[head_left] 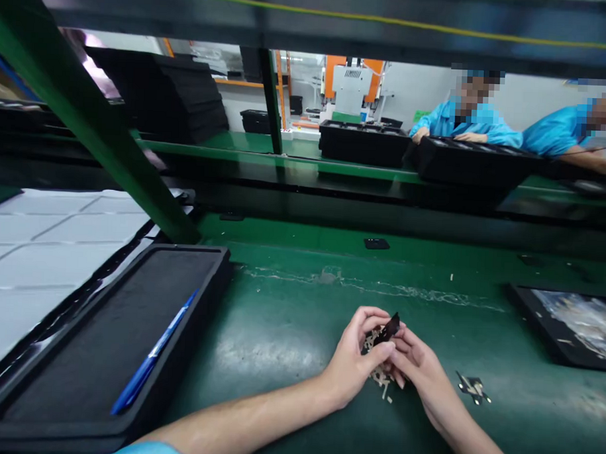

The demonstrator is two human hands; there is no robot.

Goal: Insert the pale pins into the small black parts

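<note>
Both hands meet over the green bench, with a small thin black part (387, 330) between them. My left hand (355, 358) has its fingers curled around the part's near side, thumb pressed toward it. From the right, my right hand (417, 360) pinches at the same part with thumb and fingers. Under and between the hands lies a small heap of pale beige bits (383, 377); some of it is hidden by my fingers. Right of my right hand lie several small dark and pale pieces (473, 387).
A black foam tray (80, 352) at the left holds a blue pen (154, 354). At the right, a black tray (542, 341) carries clear plastic bags (582, 323). A flat black piece (376, 243) lies farther back. A green post (102, 134) slants at left. Co-workers handle black boxes (474, 163) beyond.
</note>
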